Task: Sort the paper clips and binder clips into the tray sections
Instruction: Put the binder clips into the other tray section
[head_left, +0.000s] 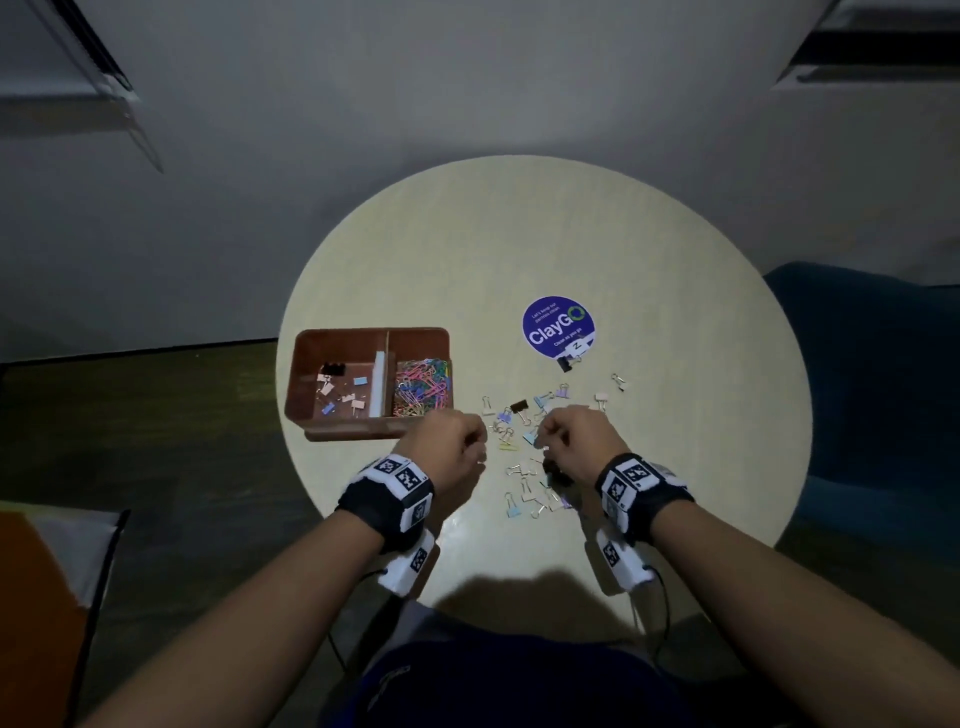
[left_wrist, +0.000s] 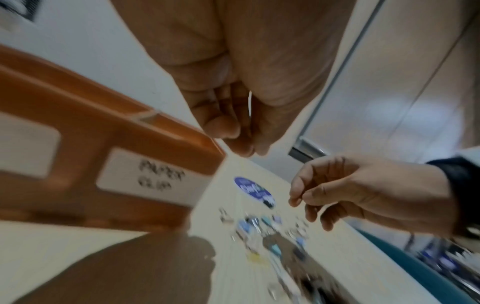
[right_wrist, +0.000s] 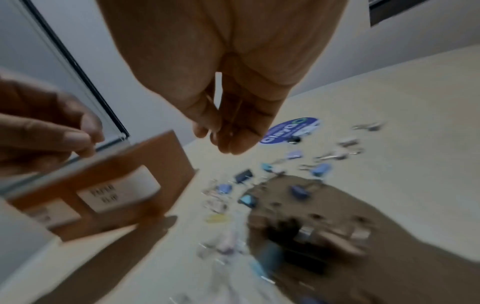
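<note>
A brown tray (head_left: 369, 331) with two sections stands on the round table's left. Its left section holds several binder clips (head_left: 337, 395). Its right section, labelled paper clip (left_wrist: 153, 181), holds a heap of coloured paper clips (head_left: 421, 387). Loose clips (head_left: 524, 467), mostly binder clips, lie scattered right of the tray. My left hand (head_left: 480, 447) hovers by the tray's near right corner with fingers curled; a thin silvery wire (left_wrist: 250, 102) shows between them. My right hand (head_left: 545, 434) hangs over the loose clips, thumb against curled fingers (right_wrist: 221, 139), with nothing seen held.
A round blue sticker (head_left: 558, 326) lies on the table beyond the loose clips, with a black binder clip (head_left: 565, 364) at its near edge. A blue chair (head_left: 872, 389) stands to the right. Bare tabletop (head_left: 519, 234) stretches behind the tray.
</note>
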